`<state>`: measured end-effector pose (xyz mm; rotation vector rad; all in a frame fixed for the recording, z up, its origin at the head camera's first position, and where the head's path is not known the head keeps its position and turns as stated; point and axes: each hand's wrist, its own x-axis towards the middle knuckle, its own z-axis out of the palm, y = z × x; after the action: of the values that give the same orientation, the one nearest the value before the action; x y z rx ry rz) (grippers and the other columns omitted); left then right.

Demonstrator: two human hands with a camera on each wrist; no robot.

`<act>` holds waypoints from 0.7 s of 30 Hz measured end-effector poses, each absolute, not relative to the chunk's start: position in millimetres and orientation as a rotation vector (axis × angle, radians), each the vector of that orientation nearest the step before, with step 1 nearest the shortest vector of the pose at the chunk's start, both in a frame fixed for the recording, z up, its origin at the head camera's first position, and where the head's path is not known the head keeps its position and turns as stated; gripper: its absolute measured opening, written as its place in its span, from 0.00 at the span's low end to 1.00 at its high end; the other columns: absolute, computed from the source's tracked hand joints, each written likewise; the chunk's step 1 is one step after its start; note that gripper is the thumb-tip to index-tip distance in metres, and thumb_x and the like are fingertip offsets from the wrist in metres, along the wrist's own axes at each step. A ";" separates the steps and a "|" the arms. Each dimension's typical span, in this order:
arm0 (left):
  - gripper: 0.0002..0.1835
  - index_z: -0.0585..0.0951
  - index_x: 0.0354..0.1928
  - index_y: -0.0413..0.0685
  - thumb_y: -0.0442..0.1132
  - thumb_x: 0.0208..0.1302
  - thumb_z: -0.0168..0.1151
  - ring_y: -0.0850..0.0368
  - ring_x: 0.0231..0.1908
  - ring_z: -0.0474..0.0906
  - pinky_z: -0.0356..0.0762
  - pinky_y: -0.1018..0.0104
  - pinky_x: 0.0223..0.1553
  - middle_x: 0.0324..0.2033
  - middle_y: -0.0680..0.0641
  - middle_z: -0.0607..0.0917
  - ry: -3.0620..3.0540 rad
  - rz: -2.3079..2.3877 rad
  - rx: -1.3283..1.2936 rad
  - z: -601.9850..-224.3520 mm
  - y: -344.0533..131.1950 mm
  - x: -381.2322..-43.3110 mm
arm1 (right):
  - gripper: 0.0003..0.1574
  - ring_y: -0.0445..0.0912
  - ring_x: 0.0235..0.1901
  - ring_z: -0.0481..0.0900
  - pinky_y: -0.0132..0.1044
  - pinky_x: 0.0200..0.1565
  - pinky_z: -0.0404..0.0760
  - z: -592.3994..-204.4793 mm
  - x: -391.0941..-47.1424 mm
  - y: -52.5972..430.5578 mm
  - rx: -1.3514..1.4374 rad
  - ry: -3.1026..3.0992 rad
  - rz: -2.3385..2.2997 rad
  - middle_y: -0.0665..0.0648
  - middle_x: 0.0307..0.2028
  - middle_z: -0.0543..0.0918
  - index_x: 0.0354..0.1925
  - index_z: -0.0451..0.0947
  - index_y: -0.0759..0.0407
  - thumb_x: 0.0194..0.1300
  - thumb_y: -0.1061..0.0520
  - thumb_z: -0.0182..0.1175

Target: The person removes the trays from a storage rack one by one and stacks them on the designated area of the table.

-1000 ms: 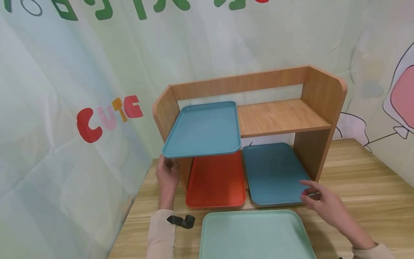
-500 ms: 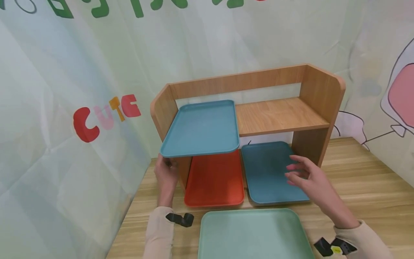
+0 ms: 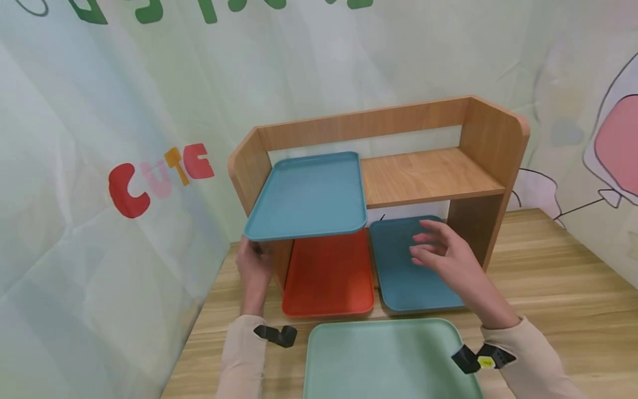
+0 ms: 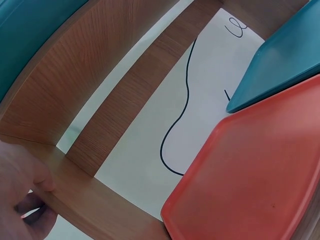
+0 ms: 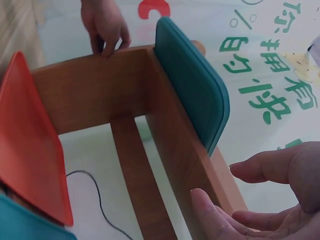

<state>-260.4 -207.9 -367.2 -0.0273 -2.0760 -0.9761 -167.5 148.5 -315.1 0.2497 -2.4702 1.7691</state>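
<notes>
The wooden rack (image 3: 399, 188) stands on the table (image 3: 553, 266). At its eight o'clock the left hand (image 3: 254, 269) pinches the front edge of the side panel (image 4: 110, 205) between thumb and fingers. The right hand (image 3: 451, 255), at four o'clock, hangs before the lower blue tray (image 3: 404, 282), thumb and fingers apart, holding nothing. The upper blue tray (image 3: 309, 197) lies at ten o'clock on the upper board (image 3: 433, 172), jutting past its front edge; the red tray (image 3: 329, 274) sits at seven, the pale green tray (image 3: 384, 360) out front at six.

The rack looks stiff and fairly light, best held by both side panels; the smooth, rigid trays would probably slide if it tips, the overhanging one first.

In the head view the upper blue tray hides the left fingertips, and the pale green tray's near end is cut off; whether the right fingertips brush the upper board is hard to tell
</notes>
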 end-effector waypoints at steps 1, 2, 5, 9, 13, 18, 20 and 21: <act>0.15 0.76 0.41 0.39 0.19 0.53 0.51 0.51 0.25 0.69 0.66 0.62 0.28 0.24 0.39 0.76 -2.077 -0.980 -0.032 -366.8 -207.7 -260.2 | 0.42 0.52 0.52 0.80 0.36 0.47 0.82 -313.2 -168.6 146.0 0.252 -2.465 1.783 0.66 0.59 0.73 0.71 0.53 0.58 0.66 0.55 0.60; 0.15 0.76 0.42 0.39 0.19 0.54 0.51 0.51 0.25 0.69 0.66 0.62 0.28 0.24 0.39 0.76 -2.076 -0.982 -0.038 -366.7 -207.6 -260.2 | 0.42 0.52 0.52 0.80 0.37 0.48 0.82 -311.4 -169.6 143.4 0.254 -2.461 1.798 0.65 0.59 0.72 0.71 0.53 0.58 0.66 0.55 0.60; 0.14 0.76 0.41 0.39 0.20 0.54 0.52 0.49 0.26 0.71 0.67 0.61 0.29 0.25 0.39 0.77 -2.072 -0.980 -0.032 -366.2 -207.3 -260.3 | 0.42 0.52 0.52 0.79 0.38 0.49 0.81 -307.6 -172.3 135.8 0.270 -2.434 1.850 0.65 0.58 0.72 0.71 0.53 0.59 0.65 0.56 0.60; 0.12 0.75 0.39 0.38 0.20 0.54 0.51 0.47 0.27 0.72 0.67 0.60 0.30 0.25 0.38 0.76 -2.068 -0.981 -0.013 -365.6 -206.8 -261.2 | 0.42 0.53 0.53 0.78 0.36 0.48 0.81 -303.9 -174.7 127.9 0.280 -2.403 1.898 0.65 0.59 0.72 0.71 0.53 0.58 0.65 0.57 0.60; 0.13 0.75 0.40 0.38 0.20 0.54 0.51 0.47 0.27 0.72 0.67 0.60 0.30 0.25 0.38 0.77 -2.068 -0.965 -0.005 -365.1 -206.5 -261.1 | 0.42 0.53 0.53 0.78 0.37 0.50 0.81 -300.2 -176.5 121.0 0.280 -2.371 1.954 0.64 0.59 0.71 0.71 0.52 0.58 0.66 0.56 0.60; 0.14 0.75 0.43 0.39 0.20 0.56 0.52 0.47 0.29 0.71 0.67 0.60 0.31 0.28 0.38 0.77 -2.091 -0.992 0.016 -364.8 -205.5 -259.9 | 0.40 0.50 0.52 0.79 0.39 0.52 0.79 -296.8 -181.3 114.2 0.272 -2.352 2.028 0.62 0.59 0.71 0.71 0.52 0.55 0.67 0.54 0.58; 0.14 0.75 0.44 0.39 0.21 0.56 0.52 0.47 0.29 0.72 0.67 0.60 0.31 0.28 0.38 0.77 -2.099 -1.004 0.024 -364.8 -205.0 -259.7 | 0.40 0.50 0.53 0.79 0.40 0.54 0.78 -295.8 -183.5 112.2 0.269 -2.342 2.068 0.61 0.60 0.70 0.72 0.51 0.54 0.68 0.53 0.57; 0.13 0.75 0.43 0.39 0.21 0.56 0.52 0.47 0.29 0.72 0.67 0.60 0.31 0.28 0.38 0.77 -2.102 -1.003 0.025 -364.8 -204.8 -259.8 | 0.40 0.50 0.54 0.79 0.41 0.55 0.78 -295.3 -184.6 111.4 0.266 -2.336 2.089 0.61 0.60 0.70 0.72 0.50 0.54 0.68 0.53 0.56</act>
<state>-259.8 -204.8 -364.8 0.0246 -2.1017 -1.0027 -184.6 111.4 -295.3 0.2664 -2.3357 2.0889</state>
